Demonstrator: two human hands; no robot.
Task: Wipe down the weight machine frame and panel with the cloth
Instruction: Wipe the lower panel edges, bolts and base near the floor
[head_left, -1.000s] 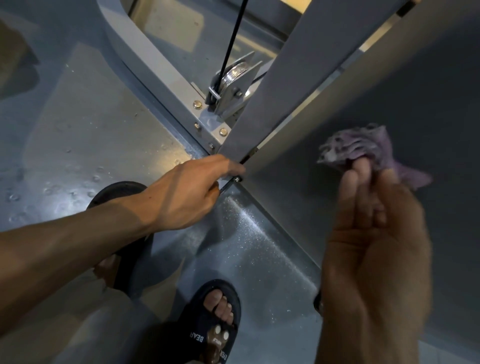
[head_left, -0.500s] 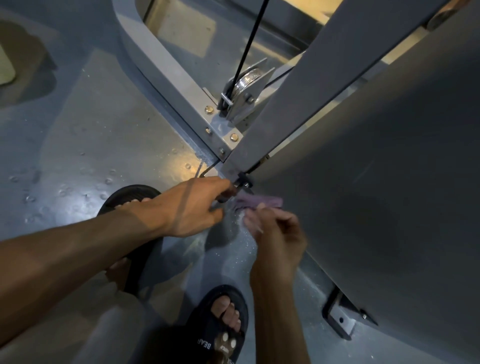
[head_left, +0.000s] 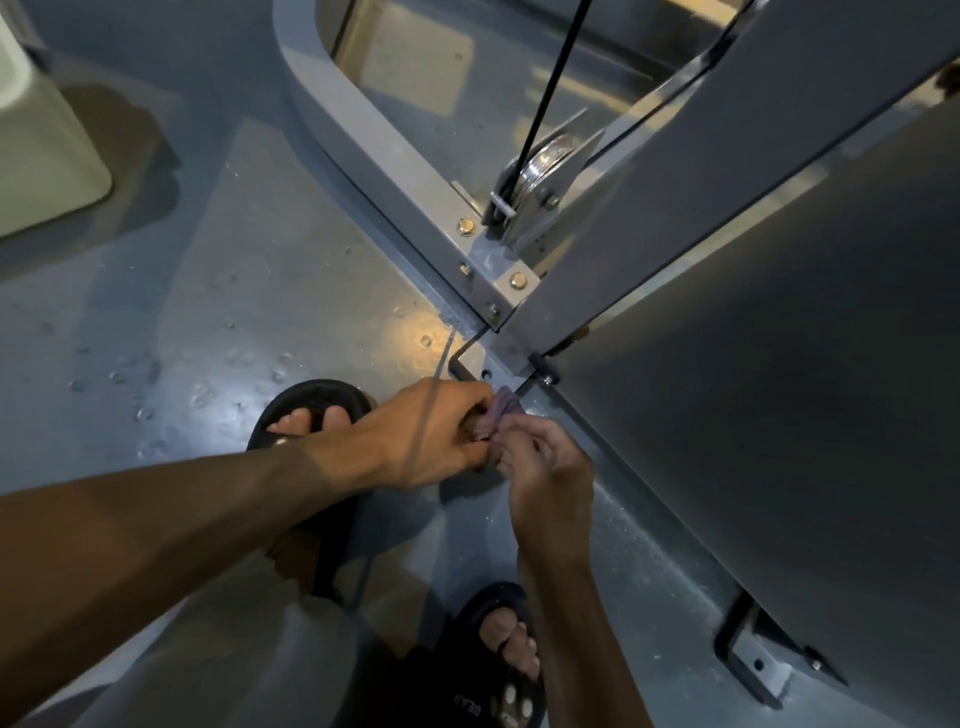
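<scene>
A small purple cloth (head_left: 503, 413) is bunched between both hands, low near the floor. My left hand (head_left: 431, 436) grips it from the left with curled fingers. My right hand (head_left: 545, 462) pinches it from the right. The hands meet just below the corner where the grey frame base (head_left: 395, 171) joins the upright (head_left: 691, 171) and the large grey panel (head_left: 779, 415). Most of the cloth is hidden inside the hands.
A pulley (head_left: 540, 182) with a black cable (head_left: 550, 78) sits on the bolted base corner. A panel foot bracket (head_left: 753, 654) stands at the lower right. My two feet in dark sandals (head_left: 311, 410) are on the blue-grey floor. A pale object (head_left: 47, 150) sits far left.
My right hand came down from the panel with the cloth to the frame corner. My left hand left the corner and now grips the cloth too.
</scene>
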